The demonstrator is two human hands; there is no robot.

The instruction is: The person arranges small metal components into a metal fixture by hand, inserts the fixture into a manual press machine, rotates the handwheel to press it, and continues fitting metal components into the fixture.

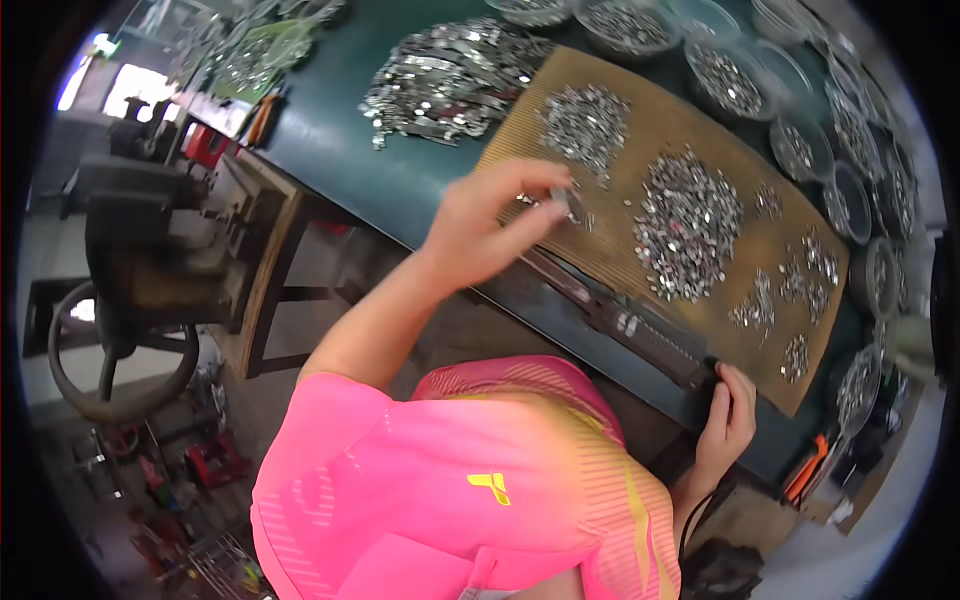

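Observation:
My left hand (485, 222) is over the near-left edge of a ribbed brown cardboard sheet (640, 115). Its thumb and forefinger pinch a small greyish metal piece (561, 198), whose exact shape is too small to tell. A few loose shiny bits lie beneath those fingertips. Along the bench's front edge runs a long dark metal bar-shaped fixture (630, 328) with a slotted, marked strip. My right hand (728, 420) has its fingers curled at the right end of this fixture. Beyond my left hand, a pile of small silvery metal parts (585, 128) lies on the cardboard; a larger pile (688, 225) is to its right.
Smaller clusters of parts (760, 305) dot the cardboard's right side. Clear plastic bowls of metal parts (728, 82) line the far and right edges. A heap of metal strips (450, 80) covers the back left of the green bench (345, 150). Orange-handled pliers (808, 468) sit at right; a handwheel machine (125, 350) stands left.

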